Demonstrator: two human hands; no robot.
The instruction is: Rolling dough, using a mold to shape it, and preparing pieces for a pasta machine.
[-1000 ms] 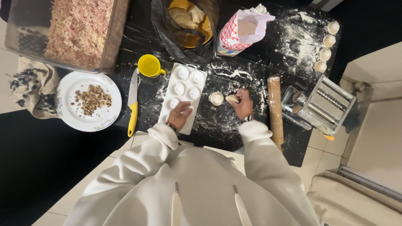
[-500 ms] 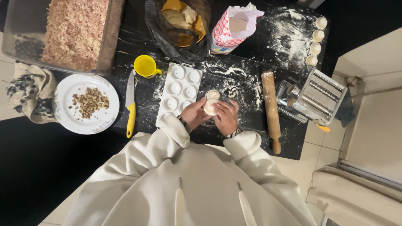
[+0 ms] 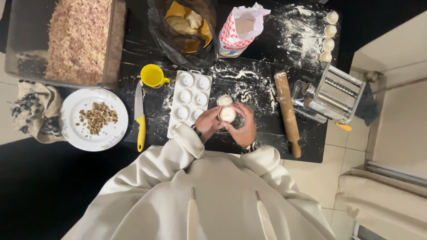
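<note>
Head view: a black floured table point(image 3: 267, 146) carries a clear tub point(image 3: 26, 40) of shavings, a pasta machine point(image 3: 331, 93), a white plate point(image 3: 73, 133) of chopped nuts, a white mould tray point(image 3: 190, 100), a rolling pin point(image 3: 287, 111), a yellow-handled knife point(image 3: 140, 115) and a yellow cup point(image 3: 152, 75). Left hand point(image 3: 208, 124) and right hand point(image 3: 243, 126) meet just above the table's near edge, fingers of both curled around a small dough round point(image 3: 227, 114) held between them, beside the tray. A second dough disc point(image 3: 225, 100) lies just beyond it on the table.
</note>
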